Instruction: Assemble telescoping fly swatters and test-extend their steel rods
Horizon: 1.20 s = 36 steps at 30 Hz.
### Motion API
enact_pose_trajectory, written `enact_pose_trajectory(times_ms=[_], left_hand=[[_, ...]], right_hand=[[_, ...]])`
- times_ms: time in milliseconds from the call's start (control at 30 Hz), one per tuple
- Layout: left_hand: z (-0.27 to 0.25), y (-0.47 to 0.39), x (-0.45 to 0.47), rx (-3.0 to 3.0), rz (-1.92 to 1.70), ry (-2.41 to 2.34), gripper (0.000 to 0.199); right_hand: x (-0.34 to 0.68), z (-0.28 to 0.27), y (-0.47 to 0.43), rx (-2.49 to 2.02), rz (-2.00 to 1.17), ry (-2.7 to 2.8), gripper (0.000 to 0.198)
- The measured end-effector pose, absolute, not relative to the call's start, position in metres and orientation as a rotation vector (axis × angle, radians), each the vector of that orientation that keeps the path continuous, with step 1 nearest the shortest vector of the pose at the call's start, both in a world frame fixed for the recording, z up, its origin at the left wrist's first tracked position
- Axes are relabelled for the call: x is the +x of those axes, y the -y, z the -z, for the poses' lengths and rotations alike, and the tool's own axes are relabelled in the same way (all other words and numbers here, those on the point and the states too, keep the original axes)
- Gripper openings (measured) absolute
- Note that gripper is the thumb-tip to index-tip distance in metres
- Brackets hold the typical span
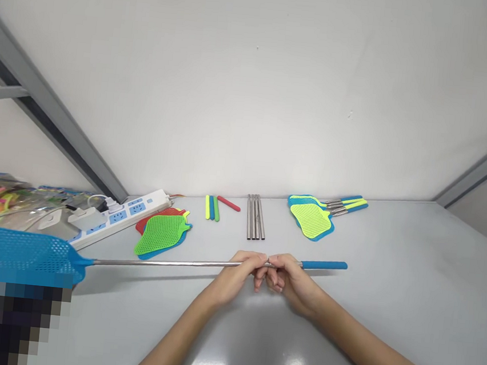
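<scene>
My left hand (241, 271) and my right hand (288, 276) meet near the middle of the view, both closed on the metal rod of a blue fly swatter (145, 263). The rod is extended and lies nearly level. Its perforated blue head reaches the far left, and its blue grip (325, 265) sticks out past my right hand. Behind it on the table lie several bare metal tubes (257, 218), several coloured grips (213, 208) and a pile of loose swatter heads (163, 235), a green one on top. My fingers hide part of the rod.
Several blue and yellow fly swatters (313, 219) with short rods lie at the back right. A white power strip (137, 209) with plugs stands at left, beside plastic-wrapped items (4, 200). A wall backs the grey table (410, 279). The lower left is pixelated.
</scene>
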State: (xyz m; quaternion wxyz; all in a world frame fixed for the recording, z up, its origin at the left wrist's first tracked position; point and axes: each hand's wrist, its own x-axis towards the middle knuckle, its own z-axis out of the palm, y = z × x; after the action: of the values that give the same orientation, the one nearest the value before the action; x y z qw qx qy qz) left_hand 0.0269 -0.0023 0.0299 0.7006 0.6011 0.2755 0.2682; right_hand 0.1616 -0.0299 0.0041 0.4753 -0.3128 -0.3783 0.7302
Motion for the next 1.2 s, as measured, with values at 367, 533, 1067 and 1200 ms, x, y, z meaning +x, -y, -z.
enact_pose_trajectory(times_ms=[367, 533, 1067, 1200], left_hand=[[-0.031, 0.001, 0.024, 1.199, -0.590, -0.749, 0.033], [-0.038, -0.002, 0.019, 1.197, -0.590, -0.791, 0.034], [-0.034, -0.007, 0.015, 1.243, -0.621, -0.772, 0.035], [-0.032, -0.005, 0.017, 1.258, -0.627, -0.741, 0.036]], right_hand=[[0.163, -0.012, 0.032, -0.838, -1.843, 0.753, 0.036], [0.166, -0.013, 0.028, -0.830, -1.813, 0.773, 0.038], [0.171, -0.007, 0.024, -0.877, -1.688, 0.931, 0.038], [0.171, -0.009, 0.027, -0.847, -1.745, 1.028, 0.041]])
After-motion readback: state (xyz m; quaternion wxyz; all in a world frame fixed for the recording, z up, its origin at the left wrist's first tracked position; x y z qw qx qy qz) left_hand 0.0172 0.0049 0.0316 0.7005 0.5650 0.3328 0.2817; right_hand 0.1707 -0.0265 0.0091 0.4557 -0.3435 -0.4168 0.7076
